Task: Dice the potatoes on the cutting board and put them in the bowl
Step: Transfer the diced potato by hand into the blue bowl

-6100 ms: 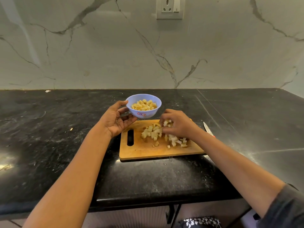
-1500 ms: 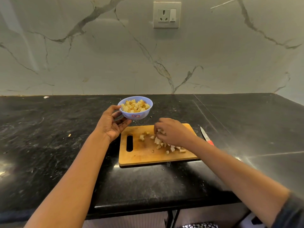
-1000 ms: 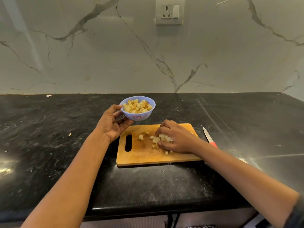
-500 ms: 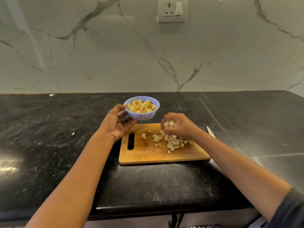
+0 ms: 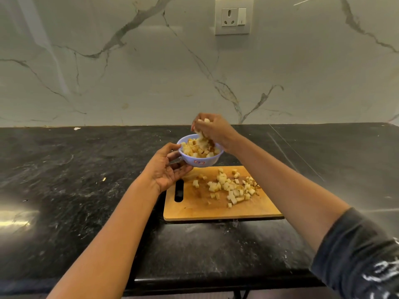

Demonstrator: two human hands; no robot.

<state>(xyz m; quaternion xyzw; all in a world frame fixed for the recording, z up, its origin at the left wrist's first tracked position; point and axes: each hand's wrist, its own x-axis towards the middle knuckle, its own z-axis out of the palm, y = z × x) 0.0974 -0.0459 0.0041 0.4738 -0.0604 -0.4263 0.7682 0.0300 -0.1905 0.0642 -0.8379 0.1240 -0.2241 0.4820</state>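
Blue bowl (image 5: 199,161), nearly full, is cupped in your left grip (image 5: 166,169); your right grip (image 5: 212,130) pinches potato cubes (image 5: 206,120) over it. Dicing looks done; a scattered pile (image 5: 233,188) waits on the cutting board (image 5: 194,210).

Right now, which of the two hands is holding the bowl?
The left hand: it grips the blue bowl at its side. The right hand hangs above the bowl, with potato cubes in its fingers.

The right arm (image 5: 302,195) wore a dark grey sleeve (image 5: 354,251) at lower right, with white marks, perhaps print; the left arm (image 5: 112,234) was bare.
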